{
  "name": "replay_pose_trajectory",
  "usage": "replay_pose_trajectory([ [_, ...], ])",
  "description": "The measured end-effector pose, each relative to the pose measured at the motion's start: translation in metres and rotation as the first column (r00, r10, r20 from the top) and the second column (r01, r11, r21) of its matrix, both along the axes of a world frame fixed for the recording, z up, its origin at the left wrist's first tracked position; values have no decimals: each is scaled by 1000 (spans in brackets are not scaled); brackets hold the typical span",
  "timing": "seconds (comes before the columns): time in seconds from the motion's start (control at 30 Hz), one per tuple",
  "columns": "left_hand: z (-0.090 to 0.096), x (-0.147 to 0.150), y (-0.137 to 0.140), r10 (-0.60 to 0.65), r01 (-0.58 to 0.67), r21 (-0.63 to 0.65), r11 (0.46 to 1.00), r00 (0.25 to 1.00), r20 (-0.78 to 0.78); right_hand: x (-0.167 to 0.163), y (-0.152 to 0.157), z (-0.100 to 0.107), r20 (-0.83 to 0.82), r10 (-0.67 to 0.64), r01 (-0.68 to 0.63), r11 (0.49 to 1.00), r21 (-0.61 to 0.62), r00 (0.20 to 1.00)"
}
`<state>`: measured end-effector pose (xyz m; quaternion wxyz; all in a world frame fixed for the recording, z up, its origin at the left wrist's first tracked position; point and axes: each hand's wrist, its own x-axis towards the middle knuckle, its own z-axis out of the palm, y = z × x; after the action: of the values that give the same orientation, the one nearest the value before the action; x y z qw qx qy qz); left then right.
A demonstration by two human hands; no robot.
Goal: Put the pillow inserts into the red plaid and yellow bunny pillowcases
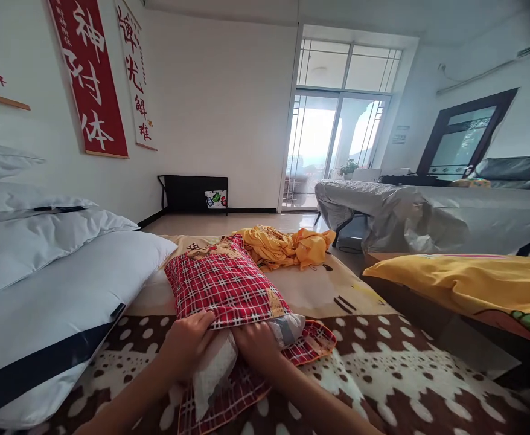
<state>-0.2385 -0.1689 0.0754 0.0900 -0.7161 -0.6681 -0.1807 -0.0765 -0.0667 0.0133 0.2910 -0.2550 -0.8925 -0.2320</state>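
A red plaid pillowcase point(224, 284) lies on the patterned blanket with a white pillow point(215, 365) partly inside it. The pillow bulges out of the open near end, and its grey-striped corner point(290, 329) shows at the right. My left hand point(192, 338) is closed on the near edge of the pillowcase, thumb on top. Beside it, my right hand point(256, 344) is curled on the pillow at the opening, its fingertips hidden under the cloth. A loose plaid flap point(319, 341) spreads beneath the pillow.
White pillows point(66, 272) are piled at the left. Crumpled yellow cloth point(287, 244) lies beyond the pillowcase on the brown-and-cream blanket point(360, 344). At the right, a yellow pillow point(464, 284) rests on a box, before a plastic-covered table point(428, 211). A black folded panel point(188, 192) leans against the wall.
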Motion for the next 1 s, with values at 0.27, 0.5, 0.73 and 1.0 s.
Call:
replay_pose_trajectory([
  [0.27,-66,-49,-24,301,-282,-150,948,945,127,18,-7,5,178,150,-152,988,-2,973],
  [0.5,96,-50,21,201,-382,294,876,844,498,-31,40,169,131,-27,21,999,45,991],
  [0.73,147,-59,14,112,-344,326,881,819,563,-17,33,246,-39,-153,158,967,202,987],
  [1.0,115,-43,10,19,-188,110,976,576,817,-24,48,234,11,-188,182,966,184,982],
])
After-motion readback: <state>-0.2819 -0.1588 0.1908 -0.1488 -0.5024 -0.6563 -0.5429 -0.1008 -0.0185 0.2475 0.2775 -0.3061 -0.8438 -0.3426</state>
